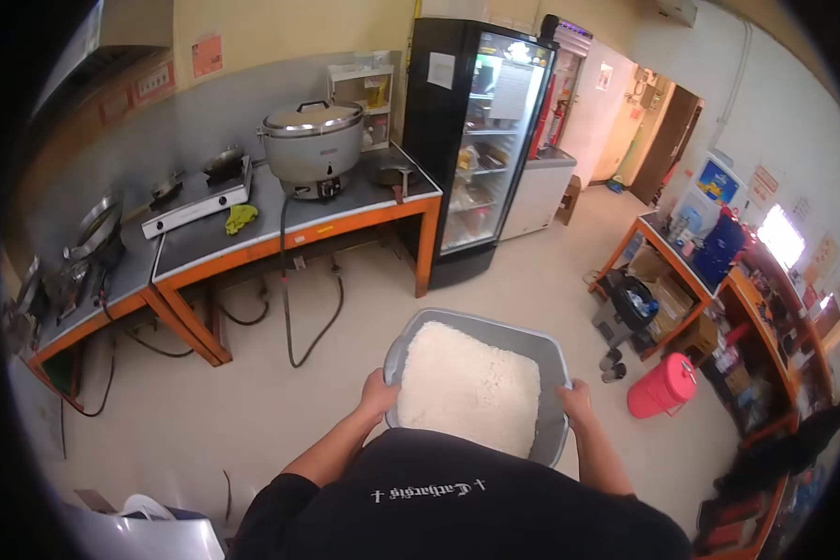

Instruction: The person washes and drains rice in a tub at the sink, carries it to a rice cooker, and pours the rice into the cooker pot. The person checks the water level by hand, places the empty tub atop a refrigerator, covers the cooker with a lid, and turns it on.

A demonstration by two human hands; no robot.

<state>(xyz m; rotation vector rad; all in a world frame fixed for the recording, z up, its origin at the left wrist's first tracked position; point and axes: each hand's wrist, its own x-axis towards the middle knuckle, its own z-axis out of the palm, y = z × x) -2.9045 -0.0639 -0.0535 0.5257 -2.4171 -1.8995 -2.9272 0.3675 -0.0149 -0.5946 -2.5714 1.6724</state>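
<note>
A grey plastic tub (481,324) is held in front of my body, with its near side hidden by my black shirt. White rice (457,383) fills much of it, with a small rough patch in the surface. My left hand (379,396) grips the tub's left rim, fingers wrapped round it. On the opposite side, my right hand (576,399) is closed on the right rim.
Ahead on the left, an orange-framed table (355,220) bears a large grey rice cooker (315,149) and a gas stove (201,198). A black glass-door fridge (476,149) stands beyond. A red cooler jug (663,385) sits on the floor at right; a hose (289,308) hangs below the table.
</note>
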